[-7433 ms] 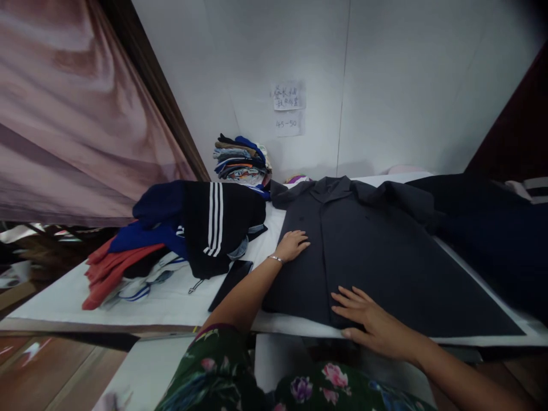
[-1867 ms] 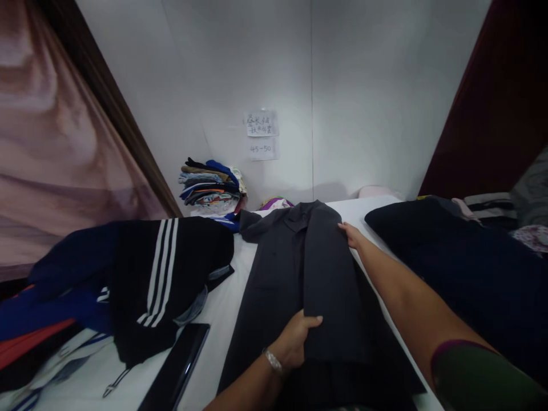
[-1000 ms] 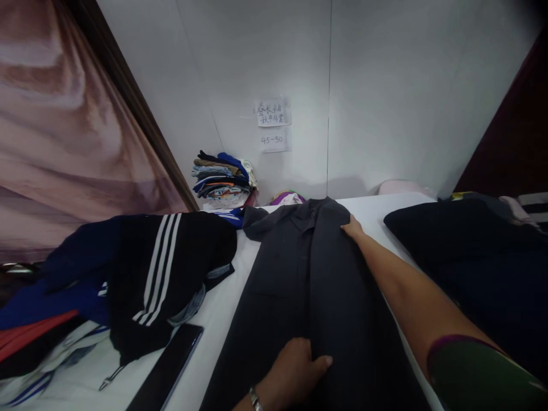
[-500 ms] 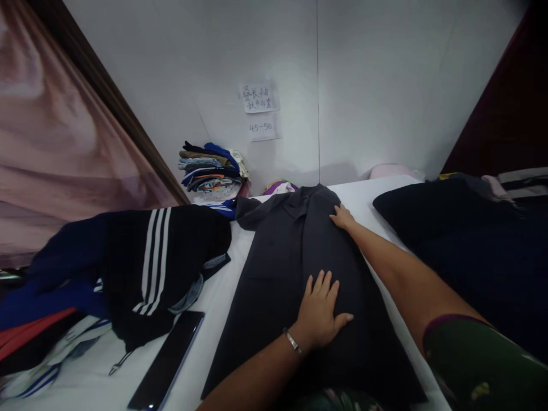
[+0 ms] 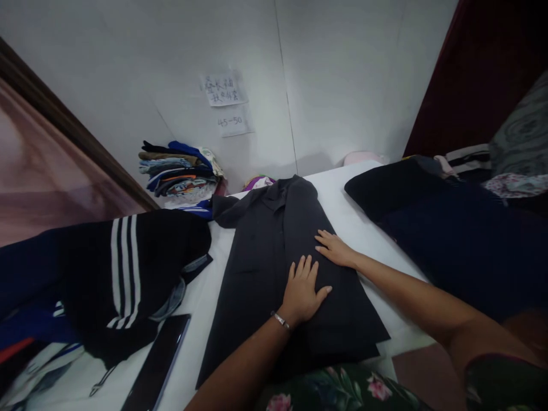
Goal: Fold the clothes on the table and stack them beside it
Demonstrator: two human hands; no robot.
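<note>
Charcoal coat [image 5: 257, 245]: spread on the white surface [image 5: 331, 185], middle of view, collar toward the wall [image 5: 351, 74], hem toward the wearer; one side folded in lengthwise over the front, opposite sleeve jutting out near the collar.
Left hand [image 5: 302, 292]: palm down on the coat's folded-in part, fingers spread wide, nothing gripped; silvery bracelet [image 5: 280, 320] on the wrist.
Right hand [image 5: 335, 250]: flat near the coat's outer edge, a bit farther from the wearer than the other one; fingers apart, nothing gripped.
Hands to each other: close together, not touching.
Striped black garment [image 5: 169, 245]: left of the coat, three white bands, heaped with other clothes.
Dark flat device [image 5: 158, 359]: between that heap and the coat, near edge cut off by the frame.
Folded stack [image 5: 180, 168]: mixed colours, far left by the wall.
Blue striped cloth [image 5: 201, 210]: below the stack, next to the jutting sleeve.
Navy cloth [image 5: 462, 240]: big dark pile, right side, apart from the coat.
Paper notes [image 5: 225, 90]: two on the wall, lower reads 45-50.
Pink curtain [image 5: 38, 165]: left edge.
Floral clothing [image 5: 334, 391]: on the wearer, bottom of view.
</note>
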